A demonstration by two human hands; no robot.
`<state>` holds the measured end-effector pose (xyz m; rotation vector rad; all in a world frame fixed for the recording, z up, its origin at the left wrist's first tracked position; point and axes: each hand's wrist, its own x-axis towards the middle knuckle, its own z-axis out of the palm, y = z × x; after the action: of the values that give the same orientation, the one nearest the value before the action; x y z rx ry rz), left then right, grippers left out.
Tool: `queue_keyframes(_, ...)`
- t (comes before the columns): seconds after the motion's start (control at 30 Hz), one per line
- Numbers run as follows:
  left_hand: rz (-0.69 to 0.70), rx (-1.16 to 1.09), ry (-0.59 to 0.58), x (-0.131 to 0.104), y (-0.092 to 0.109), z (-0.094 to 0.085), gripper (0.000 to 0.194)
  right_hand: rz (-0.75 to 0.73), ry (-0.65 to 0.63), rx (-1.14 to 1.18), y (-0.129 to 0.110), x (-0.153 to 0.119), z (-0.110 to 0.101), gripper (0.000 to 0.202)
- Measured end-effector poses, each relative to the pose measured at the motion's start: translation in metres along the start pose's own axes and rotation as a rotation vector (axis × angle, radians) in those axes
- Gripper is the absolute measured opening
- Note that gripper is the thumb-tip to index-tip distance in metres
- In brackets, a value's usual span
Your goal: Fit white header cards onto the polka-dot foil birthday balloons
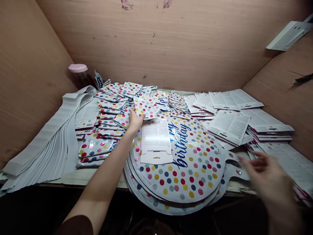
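Observation:
My left hand (136, 121) is closed, pinching the near edge of a folded polka-dot foil balloon (144, 106). Just below it, a white printed card sleeve (156, 138) lies with its flap towards me. Under the sleeve is a stack of flat round foil balloons (190, 176), dotted in many colours, with "birthday" in blue script. My right hand (267, 173), blurred by motion, is near the balloons' tail tabs at the right. Its thumb and fingers look apart, and I see nothing held in them.
Folded dotted balloons (110, 114) are piled at the left and back. Stacks of printed card sleeves (230, 125) cover the right side. White paper strips (56, 140) lie far left, beside a pink-lidded cup (78, 68). Wooden panels (156, 49) enclose the bench.

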<state>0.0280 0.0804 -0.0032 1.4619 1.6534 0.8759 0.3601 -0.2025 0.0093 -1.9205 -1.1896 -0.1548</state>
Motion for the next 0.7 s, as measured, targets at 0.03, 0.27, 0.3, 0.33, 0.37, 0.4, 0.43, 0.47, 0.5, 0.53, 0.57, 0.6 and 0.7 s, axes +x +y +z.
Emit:
queue_keyframes(0.03, 0.011, -0.086, -0.069, -0.014, 0.000, 0.000, 0.059, -0.144, -0.020, -0.047, -0.023, -0.013, 0.018, 0.040)
queue_keyframes(0.27, -0.046, -0.376, -0.887, -0.119, -0.009, -0.017, 0.054, -0.962, -0.222, 0.023, -0.112, -0.031, 0.064, 0.049)
queue_keyframes(0.3, -0.026, -0.366, -1.032, -0.126, -0.012, -0.020, 0.055, -1.024, -0.285, 0.051, -0.114, -0.030, 0.058, 0.041)
queue_keyframes(0.33, 0.042, -0.302, -1.109, -0.131, -0.017, -0.023, 0.054, -1.083, -0.351, 0.071, -0.114, -0.032, 0.053, 0.034)
queue_keyframes(0.37, 0.141, -0.194, -1.101, -0.132, -0.022, -0.024, 0.052, -1.134, -0.396, 0.070, -0.114, -0.036, 0.049, 0.029)
queue_keyframes(0.4, 0.249, -0.060, -1.008, -0.131, -0.027, -0.026, 0.050, -1.165, -0.410, 0.043, -0.114, -0.042, 0.046, 0.026)
queue_keyframes(0.43, 0.346, 0.077, -0.854, -0.129, -0.032, -0.026, 0.049, -1.172, -0.388, -0.005, -0.113, -0.049, 0.046, 0.024)
queue_keyframes(0.47, 0.415, 0.185, -0.690, -0.126, -0.037, -0.026, 0.050, -1.161, -0.354, -0.063, -0.113, -0.057, 0.048, 0.022)
queue_keyframes(0.5, 0.450, 0.245, -0.559, -0.122, -0.041, -0.027, 0.054, -1.146, -0.329, -0.118, -0.112, -0.065, 0.053, 0.020)
queue_keyframes(0.53, 0.490, 0.307, -0.483, -0.118, -0.045, -0.027, 0.058, -1.133, -0.323, -0.163, -0.111, -0.072, 0.059, 0.019)
queue_keyframes(0.57, 0.548, 0.383, -0.459, -0.114, -0.048, -0.027, 0.061, -1.124, -0.337, -0.193, -0.110, -0.079, 0.066, 0.020)
queue_keyframes(0.6, 0.627, 0.484, -0.453, -0.111, -0.050, -0.027, 0.060, -1.114, -0.363, -0.208, -0.109, -0.085, 0.073, 0.021)
queue_keyframes(0.7, 0.853, 0.768, -0.491, -0.102, -0.051, -0.029, 0.047, -1.086, -0.475, -0.182, -0.110, -0.097, 0.093, 0.022)
